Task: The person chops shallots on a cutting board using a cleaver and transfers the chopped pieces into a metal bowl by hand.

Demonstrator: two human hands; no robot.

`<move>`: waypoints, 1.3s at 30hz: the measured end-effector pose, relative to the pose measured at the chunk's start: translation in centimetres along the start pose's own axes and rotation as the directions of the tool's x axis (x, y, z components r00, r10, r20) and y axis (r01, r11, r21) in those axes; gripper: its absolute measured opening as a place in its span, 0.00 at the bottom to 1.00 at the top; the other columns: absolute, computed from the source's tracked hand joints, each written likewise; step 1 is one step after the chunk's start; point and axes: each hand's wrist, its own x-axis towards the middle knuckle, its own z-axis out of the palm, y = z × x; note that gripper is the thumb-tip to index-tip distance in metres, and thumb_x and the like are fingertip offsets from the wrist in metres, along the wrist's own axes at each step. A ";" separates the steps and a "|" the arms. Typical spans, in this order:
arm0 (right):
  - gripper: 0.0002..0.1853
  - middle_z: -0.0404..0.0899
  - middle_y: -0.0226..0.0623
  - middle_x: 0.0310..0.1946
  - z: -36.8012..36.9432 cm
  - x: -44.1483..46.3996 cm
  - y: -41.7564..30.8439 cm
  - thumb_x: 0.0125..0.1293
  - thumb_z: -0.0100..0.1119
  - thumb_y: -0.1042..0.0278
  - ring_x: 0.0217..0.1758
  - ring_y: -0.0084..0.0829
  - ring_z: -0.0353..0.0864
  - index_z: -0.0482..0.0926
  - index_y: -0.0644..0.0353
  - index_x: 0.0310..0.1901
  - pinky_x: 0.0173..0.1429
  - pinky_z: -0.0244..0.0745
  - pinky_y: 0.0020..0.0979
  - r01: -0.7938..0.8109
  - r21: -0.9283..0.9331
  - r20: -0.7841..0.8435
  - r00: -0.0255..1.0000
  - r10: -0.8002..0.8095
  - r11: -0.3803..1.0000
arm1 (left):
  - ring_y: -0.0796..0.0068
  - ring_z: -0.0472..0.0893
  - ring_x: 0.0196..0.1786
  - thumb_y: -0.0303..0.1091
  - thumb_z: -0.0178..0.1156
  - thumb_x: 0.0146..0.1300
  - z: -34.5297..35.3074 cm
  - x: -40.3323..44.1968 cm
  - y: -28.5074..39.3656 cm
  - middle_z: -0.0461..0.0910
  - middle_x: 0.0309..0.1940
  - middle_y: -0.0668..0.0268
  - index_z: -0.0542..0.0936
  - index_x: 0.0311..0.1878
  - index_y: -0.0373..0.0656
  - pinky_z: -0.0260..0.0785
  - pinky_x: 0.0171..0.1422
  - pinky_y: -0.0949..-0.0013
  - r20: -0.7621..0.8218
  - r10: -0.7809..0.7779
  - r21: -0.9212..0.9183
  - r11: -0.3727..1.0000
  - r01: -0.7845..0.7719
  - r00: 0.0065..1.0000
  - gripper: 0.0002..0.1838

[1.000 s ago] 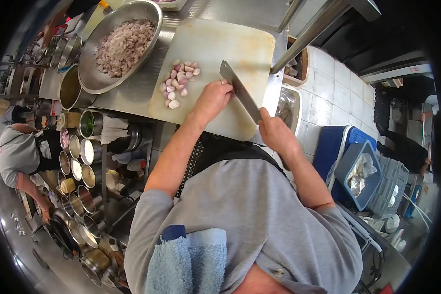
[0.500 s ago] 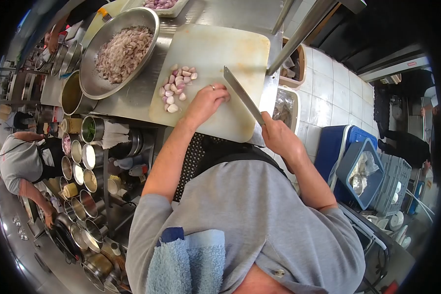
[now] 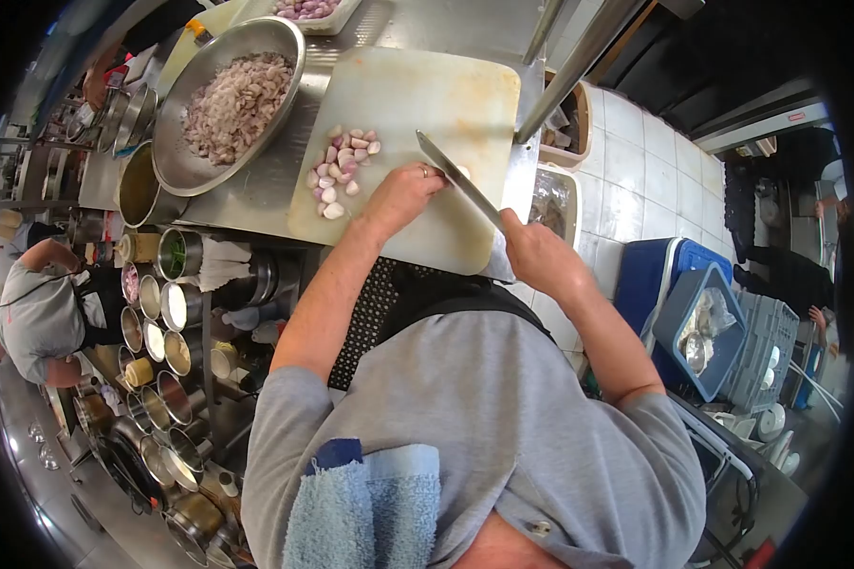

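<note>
While the right hand [image 3: 546, 258] is clasping the knife [image 3: 469, 192], the left hand [image 3: 403, 195] is bunching fingertips beside the blade—cannot tell if pinching anything. Left of them, shallots [image 3: 347, 158] are lying—probably light, firm, slippery, best held by the sides.

Your table [image 3: 436, 24] is bare, shiny metal, and right in front of you it carries a large pale cutting board [image 3: 427, 85], its near side lying along the edge closest to you. On your left, just beside that board, sits a wide steel bowl [image 3: 173, 119]; farther off you have a white tray [image 3: 324, 28] and, partly hidden by the bowl, a second pale board [image 3: 182, 55].
</note>
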 end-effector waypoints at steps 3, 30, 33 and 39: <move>0.10 0.78 0.62 0.22 -0.4 -0.7 -0.3 0.64 0.47 0.79 0.29 0.62 0.82 0.64 0.69 0.46 0.38 0.75 0.57 -0.027 0.029 0.038 0.999 0.026 0.999 | 0.59 0.85 0.47 0.22 0.63 0.58 0.2 -0.2 0.0 0.87 0.43 0.61 0.87 0.46 0.43 0.78 0.52 0.62 -0.026 -0.011 -0.006 1.000 0.011 1.000 0.13; 0.08 0.78 0.63 0.24 -2.2 -0.8 -0.9 0.70 0.48 0.75 0.33 0.63 0.81 0.64 0.68 0.46 0.41 0.72 0.58 -0.020 0.037 0.057 0.998 0.018 0.999 | 0.63 0.85 0.44 0.20 0.62 0.53 1.4 -1.1 0.3 0.87 0.40 0.64 0.86 0.40 0.42 0.79 0.50 0.63 -0.207 -0.002 -0.006 1.000 0.001 0.978 0.11; 0.08 0.78 0.63 0.24 -2.1 -1.1 -0.7 0.70 0.47 0.75 0.33 0.63 0.81 0.64 0.68 0.46 0.41 0.72 0.58 -0.029 0.043 0.071 0.997 0.025 0.999 | 0.62 0.85 0.44 0.20 0.62 0.53 1.1 -1.2 0.3 0.87 0.40 0.64 0.86 0.40 0.42 0.79 0.50 0.63 -0.213 0.006 -0.012 1.000 -0.009 0.977 0.11; 0.08 0.78 0.63 0.24 0.4 1.8 0.6 0.69 0.47 0.75 0.33 0.63 0.81 0.64 0.68 0.46 0.41 0.72 0.59 0.009 0.077 0.034 0.999 -0.012 0.997 | 0.62 0.85 0.45 0.20 0.61 0.54 1.0 -1.3 0.4 0.86 0.40 0.63 0.86 0.40 0.42 0.79 0.51 0.63 -0.185 -0.010 -0.005 1.000 0.009 0.983 0.11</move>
